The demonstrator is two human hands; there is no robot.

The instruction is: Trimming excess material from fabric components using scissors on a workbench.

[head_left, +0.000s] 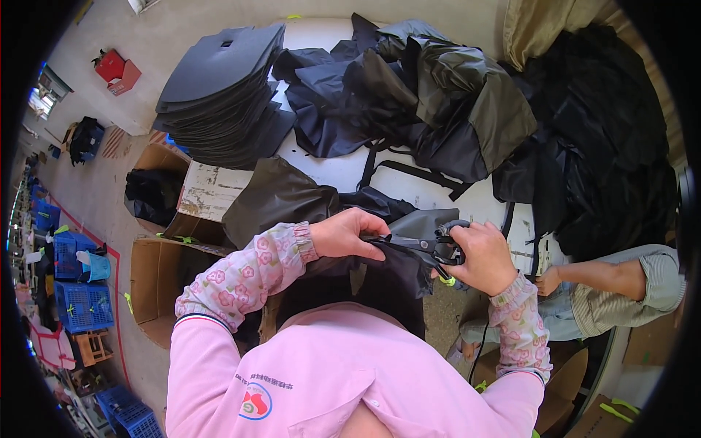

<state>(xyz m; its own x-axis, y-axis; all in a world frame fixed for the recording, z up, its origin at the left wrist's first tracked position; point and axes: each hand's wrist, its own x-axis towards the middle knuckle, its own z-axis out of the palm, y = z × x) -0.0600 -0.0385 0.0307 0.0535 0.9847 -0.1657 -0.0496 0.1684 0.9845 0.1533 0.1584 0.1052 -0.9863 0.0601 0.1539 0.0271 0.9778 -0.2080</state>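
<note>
My right hand (482, 257) is closed round the black handles of a pair of scissors (415, 243), whose metal blades point left. My left hand (349, 235) pinches an edge of black fabric (405, 266) close to the blade tips. That fabric hangs over the near edge of the white table (420, 191) in front of my body. Dark, thin cloth (281, 197) continues from it to the left on the tabletop. Whether the blades are cutting the fabric cannot be told.
A tall stack of black panels (219, 95) stands at the back left. Crumpled black fabric (409, 95) covers the back, with a larger dark heap (606, 139) at right. Cardboard boxes (157, 285) stand at lower left. Another person's arm (602, 279) reaches in from the right.
</note>
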